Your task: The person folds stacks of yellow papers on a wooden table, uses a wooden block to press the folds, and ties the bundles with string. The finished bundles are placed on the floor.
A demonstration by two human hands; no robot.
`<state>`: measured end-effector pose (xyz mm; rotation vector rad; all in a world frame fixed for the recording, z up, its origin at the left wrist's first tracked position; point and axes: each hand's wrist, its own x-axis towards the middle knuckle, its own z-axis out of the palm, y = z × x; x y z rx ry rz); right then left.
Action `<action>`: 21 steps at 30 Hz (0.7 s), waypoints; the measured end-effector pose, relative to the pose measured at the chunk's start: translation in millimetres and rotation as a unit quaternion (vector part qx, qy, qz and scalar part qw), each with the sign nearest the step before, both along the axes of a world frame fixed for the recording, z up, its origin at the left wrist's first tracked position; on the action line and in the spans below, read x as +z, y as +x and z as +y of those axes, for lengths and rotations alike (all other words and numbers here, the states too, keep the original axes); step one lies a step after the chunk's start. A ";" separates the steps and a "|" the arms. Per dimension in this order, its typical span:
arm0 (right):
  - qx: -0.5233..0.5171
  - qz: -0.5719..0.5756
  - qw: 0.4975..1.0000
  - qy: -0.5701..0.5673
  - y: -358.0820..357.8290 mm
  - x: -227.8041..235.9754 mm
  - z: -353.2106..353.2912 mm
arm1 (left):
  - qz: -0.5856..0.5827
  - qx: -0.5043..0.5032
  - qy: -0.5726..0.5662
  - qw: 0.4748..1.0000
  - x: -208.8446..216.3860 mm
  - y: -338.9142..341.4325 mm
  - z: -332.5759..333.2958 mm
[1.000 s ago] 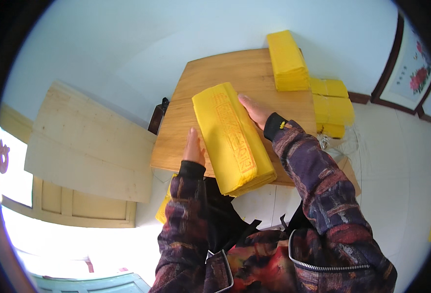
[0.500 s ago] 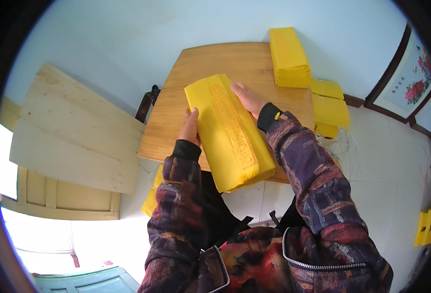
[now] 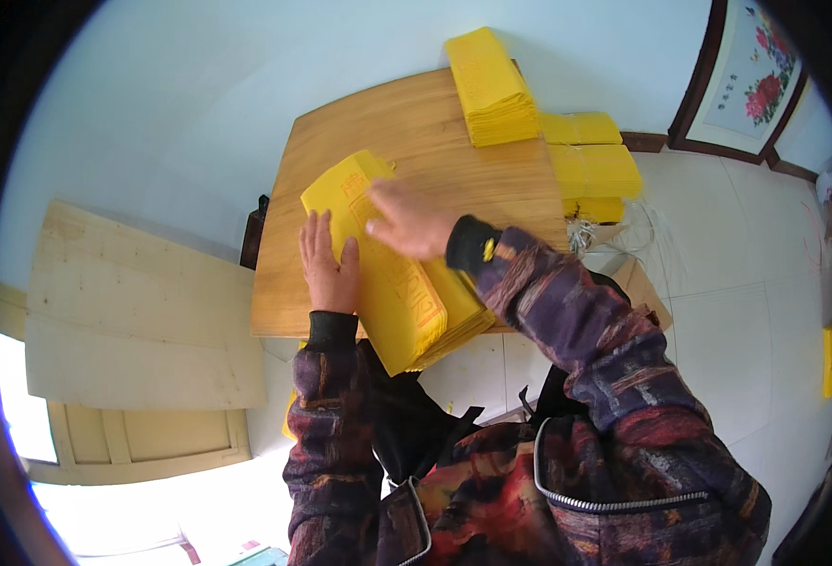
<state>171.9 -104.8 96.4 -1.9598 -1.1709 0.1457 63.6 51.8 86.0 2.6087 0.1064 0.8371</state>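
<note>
A thick stack of yellow paper sheets (image 3: 392, 297) with red printing on top lies at a slant on the near part of the wooden table (image 3: 341, 127). Its lower end reaches the table's near edge, and its layers look fanned and uneven on the right. Along the stack's left side, my left hand (image 3: 329, 269) rests with its fingers stretched out. Slightly blurred, my right hand (image 3: 411, 219) is over the stack's upper part, fingers extended toward the left. Neither hand is closed around the stack.
Another yellow stack (image 3: 493, 90) is at the table's far right corner. Tied yellow bundles (image 3: 595, 174) stand beside the table's right side, with white strings (image 3: 581, 236) nearby. A pale wooden board (image 3: 142, 311) leans at left. A framed flower picture (image 3: 746, 90) stands at the right wall.
The stack has gone from being held between both hands to lying on the table with its layers slid apart. My right hand has moved from its right side to over its top.
</note>
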 end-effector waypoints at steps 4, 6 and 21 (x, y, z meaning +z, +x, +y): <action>-0.025 -0.042 0.996 -0.074 -36.0 -7.1 -3.0 | 0.110 -0.039 0.022 0.993 -7.0 13.1 -8.7; -0.046 -0.030 0.995 -0.079 -39.9 -16.7 -8.3 | 0.105 -0.046 0.005 0.993 -20.7 14.9 -12.0; 0.126 0.269 0.904 0.308 -8.8 -26.0 -78.0 | 0.161 -0.029 0.024 0.986 -33.6 5.2 -21.7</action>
